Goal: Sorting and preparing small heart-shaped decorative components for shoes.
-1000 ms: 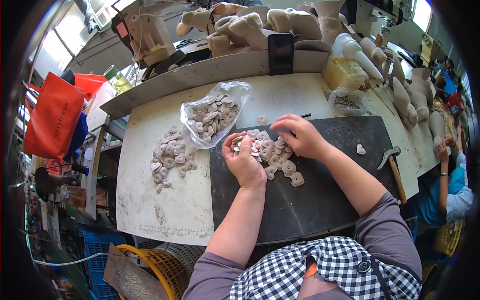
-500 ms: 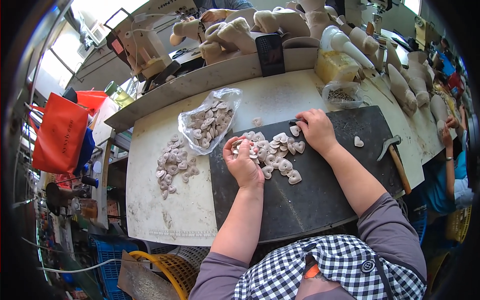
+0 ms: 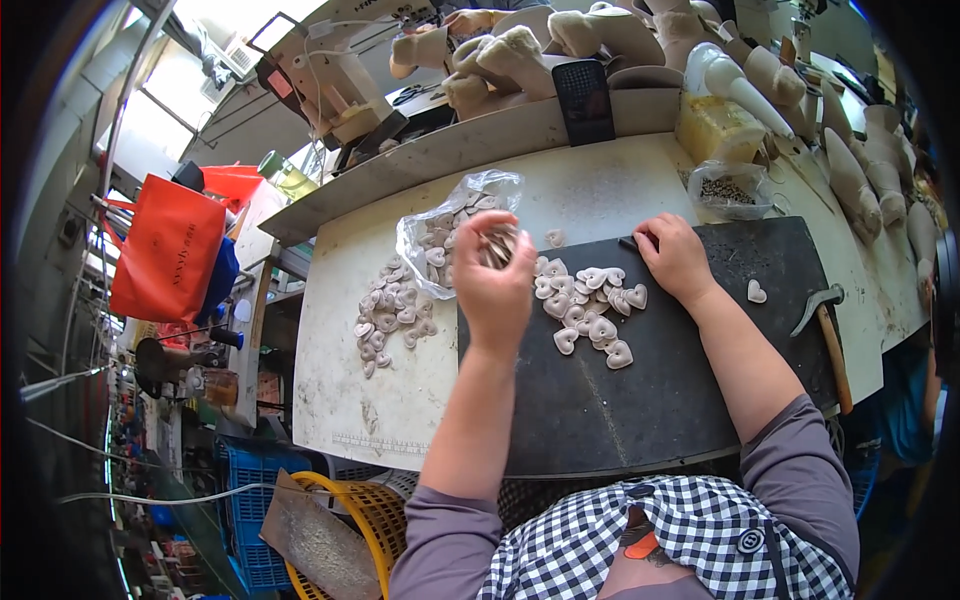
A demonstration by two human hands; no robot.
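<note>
My left hand (image 3: 492,300) is raised in front of the clear plastic bag (image 3: 412,240), fingers curled round a clutch of heart-shaped pieces (image 3: 497,248); blur hides how many. Behind it, the bag is filled with more pale padded hearts. A loose pile of hearts (image 3: 592,305) lies on the black mat (image 3: 540,420) between my hands. At the far edge of the mat, my right hand (image 3: 677,255) is closed on a short dark rod (image 3: 628,243), whose end sticks out to the left. Another heap of hearts (image 3: 385,315) rests on the white board left of the mat.
A hammer (image 3: 828,340) and a single heart (image 3: 757,291) lie on the mat's right side. Beyond it stand a bowl of small studs (image 3: 730,188) and a yellowish tub (image 3: 718,128). A phone (image 3: 583,100) leans on the back ledge. An orange bag (image 3: 170,250) hangs at left.
My left hand has lifted off the pile on the mat with hearts in it, toward the plastic bag. My right hand stays with the dark rod. The whole view has shifted somewhat.
</note>
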